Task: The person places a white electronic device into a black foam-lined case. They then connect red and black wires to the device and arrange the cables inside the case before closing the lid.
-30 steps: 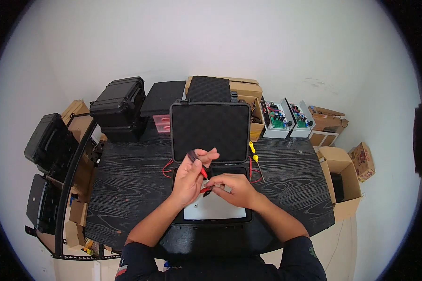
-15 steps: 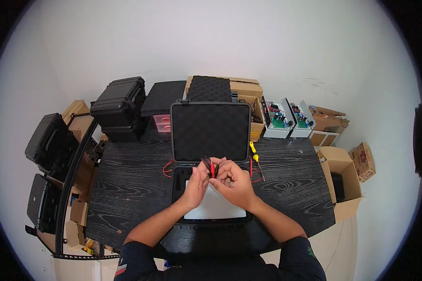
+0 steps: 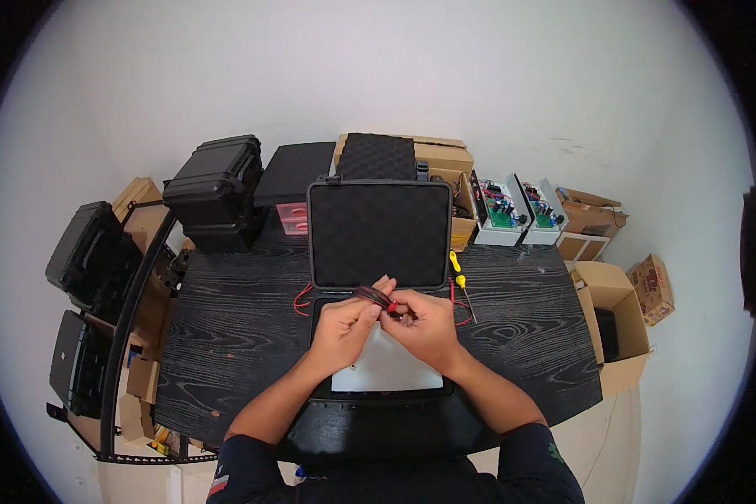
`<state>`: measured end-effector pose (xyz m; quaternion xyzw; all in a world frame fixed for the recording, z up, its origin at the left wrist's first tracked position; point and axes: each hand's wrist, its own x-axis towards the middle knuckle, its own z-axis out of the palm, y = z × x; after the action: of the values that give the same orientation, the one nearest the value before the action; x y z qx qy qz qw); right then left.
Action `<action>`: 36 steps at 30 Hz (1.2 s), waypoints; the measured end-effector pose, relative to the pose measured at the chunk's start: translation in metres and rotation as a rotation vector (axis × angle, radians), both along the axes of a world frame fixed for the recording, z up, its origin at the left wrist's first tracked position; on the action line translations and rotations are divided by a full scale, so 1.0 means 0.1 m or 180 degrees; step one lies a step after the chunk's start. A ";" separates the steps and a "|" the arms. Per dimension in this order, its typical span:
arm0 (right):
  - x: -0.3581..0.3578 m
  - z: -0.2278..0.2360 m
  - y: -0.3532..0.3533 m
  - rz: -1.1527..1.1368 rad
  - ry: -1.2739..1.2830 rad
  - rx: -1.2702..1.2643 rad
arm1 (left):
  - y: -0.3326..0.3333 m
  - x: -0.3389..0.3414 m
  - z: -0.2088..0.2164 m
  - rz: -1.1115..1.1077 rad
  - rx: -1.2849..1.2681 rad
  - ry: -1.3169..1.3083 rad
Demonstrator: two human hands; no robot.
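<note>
Your left hand and right hand, closer together than a second ago, now both pinch one gathered red-and-black lead bundle over the open case.

The cable bundle looks plastic-coated; the foam lid lining is matt, the tabletop wood-grained, the open box dull cardboard.

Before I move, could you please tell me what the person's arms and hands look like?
The left hand and right hand are ungloved. Dark short sleeves end above bare forearms. A red-and-white patch marks the left sleeve, a green mark the right.
</note>
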<state>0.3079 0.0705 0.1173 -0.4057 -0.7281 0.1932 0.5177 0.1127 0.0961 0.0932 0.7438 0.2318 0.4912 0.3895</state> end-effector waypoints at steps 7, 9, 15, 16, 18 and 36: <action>0.12 0.10 0.21 0.0907 -0.0435 -0.0130 | -0.31 -0.41 0.30 0.1635 0.0859 0.0242; 0.09 0.12 0.27 0.1381 -0.0863 -0.0210 | -0.45 -0.38 0.51 0.1509 0.0193 -0.0009; -0.27 0.13 0.30 0.1929 -0.0925 -0.0904 | -0.74 -0.88 0.41 0.1133 -0.0156 0.1772; -0.34 0.10 0.33 0.1974 -0.0927 -0.0935 | -0.78 -0.92 0.37 0.1202 -0.0275 0.1724; -0.46 0.01 0.38 0.2080 -0.0879 -0.0861 | -0.87 -0.97 0.27 0.1327 -0.0419 0.1674; -0.71 -0.64 0.32 0.2193 -0.0935 -0.0993 | -1.01 -0.91 -0.17 0.1443 -0.1379 0.1226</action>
<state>0.2369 0.1029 0.0531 -0.2350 -0.8496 0.4035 0.2453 0.0214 -0.0048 0.0759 0.6527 0.5584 0.3554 0.3685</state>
